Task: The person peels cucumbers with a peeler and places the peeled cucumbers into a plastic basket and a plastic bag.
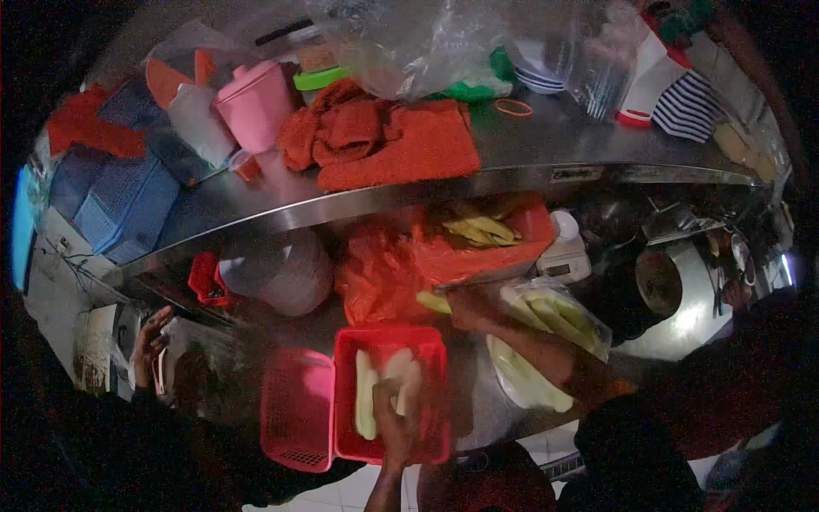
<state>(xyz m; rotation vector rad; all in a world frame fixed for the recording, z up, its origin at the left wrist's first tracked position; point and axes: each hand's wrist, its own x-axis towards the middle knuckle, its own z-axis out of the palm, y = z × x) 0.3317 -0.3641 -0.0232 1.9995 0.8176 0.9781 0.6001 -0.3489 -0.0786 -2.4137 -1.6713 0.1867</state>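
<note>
My left hand point(392, 418) reaches into a red plastic basket point(341, 427). Its fingers, a little blurred, are closed around long whitish pieces point(408, 384) that look like peeled produce. Another long pale piece point(365, 397) lies beside them. Stretched across from the right, my right hand point(467, 309) grips a long yellow-green piece point(433, 301) whose tip sticks out to the left. Near that forearm are clear plastic bags of pale green long produce point(546, 307). Beyond the hand stands an orange-red tub point(444, 271) with long yellow pieces point(482, 229), by a crumpled orange bag point(380, 269).
A pink basket point(299, 410) adjoins the red one. The steel shelf point(546, 141) above carries orange towels point(401, 145), a pink canister point(256, 107) and blue baskets point(128, 205). A digital scale point(563, 260) stands right of the tub. Another person's hand point(152, 346) shows at left.
</note>
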